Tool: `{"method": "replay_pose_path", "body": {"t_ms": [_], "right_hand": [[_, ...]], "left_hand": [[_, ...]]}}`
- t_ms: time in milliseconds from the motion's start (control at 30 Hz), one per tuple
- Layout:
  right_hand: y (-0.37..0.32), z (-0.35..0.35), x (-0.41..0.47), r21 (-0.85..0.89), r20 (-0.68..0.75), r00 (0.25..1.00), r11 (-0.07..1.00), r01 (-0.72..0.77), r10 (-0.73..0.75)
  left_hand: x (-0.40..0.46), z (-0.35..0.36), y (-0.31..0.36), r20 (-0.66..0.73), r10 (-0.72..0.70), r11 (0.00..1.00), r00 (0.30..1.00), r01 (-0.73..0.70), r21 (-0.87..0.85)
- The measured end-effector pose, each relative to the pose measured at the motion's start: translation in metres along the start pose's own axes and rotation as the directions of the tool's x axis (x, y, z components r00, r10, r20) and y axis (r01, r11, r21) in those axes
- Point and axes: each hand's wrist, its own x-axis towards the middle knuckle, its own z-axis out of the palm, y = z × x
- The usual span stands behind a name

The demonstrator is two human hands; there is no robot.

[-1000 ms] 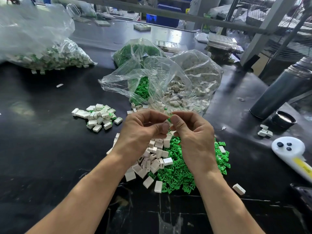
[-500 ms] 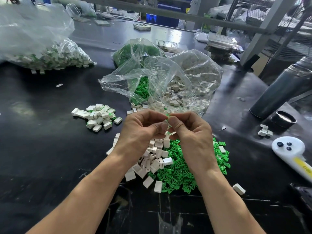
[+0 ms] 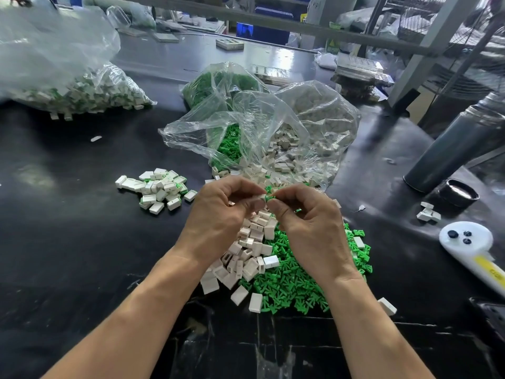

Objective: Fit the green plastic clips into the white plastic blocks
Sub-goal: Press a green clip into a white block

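My left hand (image 3: 221, 214) and my right hand (image 3: 308, 222) meet above the piles at the middle of the black table. Between their fingertips sits a green clip (image 3: 269, 193), pinched by my right hand against a small white block (image 3: 261, 198) that my left hand pinches. The block is mostly hidden by my fingers. Below my hands lie a heap of loose white blocks (image 3: 246, 258) and a heap of loose green clips (image 3: 295, 283). A small pile of white blocks with green clips fitted (image 3: 158, 187) lies to the left.
An open clear bag (image 3: 259, 127) behind my hands spills green clips and white blocks. A big bag of fitted blocks (image 3: 68, 86) lies far left. A grey metal flask (image 3: 453, 143), its dark cap (image 3: 459, 192) and a white handled tool (image 3: 470, 244) stand right. A stray white block (image 3: 386, 306) lies near my right forearm.
My hands have stayed at the same spot. The green clip now shows more plainly between my fingertips, and the fingers have shifted slightly around the white block.
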Motion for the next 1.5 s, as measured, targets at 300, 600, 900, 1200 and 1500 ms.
{"method": "replay_pose_path", "body": {"t_ms": [300,600,900,1200,1500], "right_hand": [[-0.004,0.0,-0.001,0.022,-0.007,1.0,0.999,-0.024,0.024],[-0.011,-0.003,-0.002,-0.154,0.027,0.997,0.985,0.081,-0.078],[-0.007,0.001,-0.001,-0.109,0.013,0.998,0.992,0.056,-0.055],[-0.01,0.003,0.003,0.368,0.034,0.984,0.914,-0.172,0.172],[-0.017,0.014,-0.003,0.416,0.174,0.961,0.868,-0.269,0.214]], "left_hand": [[0.0,-0.001,0.002,-0.003,0.059,0.997,0.998,-0.058,0.045],[0.005,-0.007,-0.002,0.086,0.14,0.972,0.986,-0.153,0.178],[0.007,-0.009,-0.001,0.096,0.136,0.972,0.986,-0.151,0.179],[0.004,0.001,0.005,0.019,0.019,0.992,1.0,-0.016,-0.122],[-0.004,0.013,0.012,0.102,-0.007,0.963,0.995,0.034,-0.266]]}}
